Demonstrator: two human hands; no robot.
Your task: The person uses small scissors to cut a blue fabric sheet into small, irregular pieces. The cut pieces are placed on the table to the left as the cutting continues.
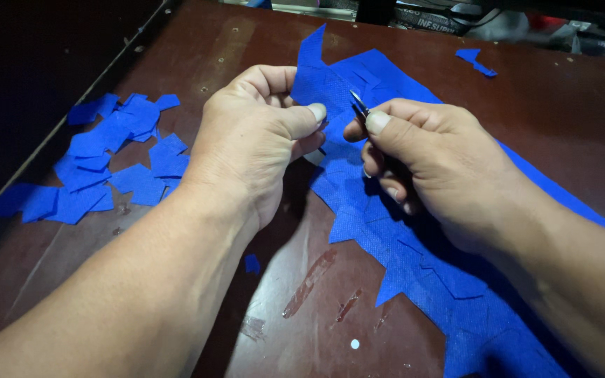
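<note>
Looking down from the head camera, I see my left hand [257,143] pinching the upper edge of a long blue fabric strip [386,231], thumb pressed against curled fingers [314,112] so they are closed on the cloth. My right hand [432,157] is closed around small scissors [359,103], whose metal tips poke up just beside the left thumb, touching the fabric. The strip, jagged along its edge, runs from the hands across the dark brown worktop [302,301] toward the lower right. A heap of blue cut pieces [110,164] lies well apart, at the left.
</note>
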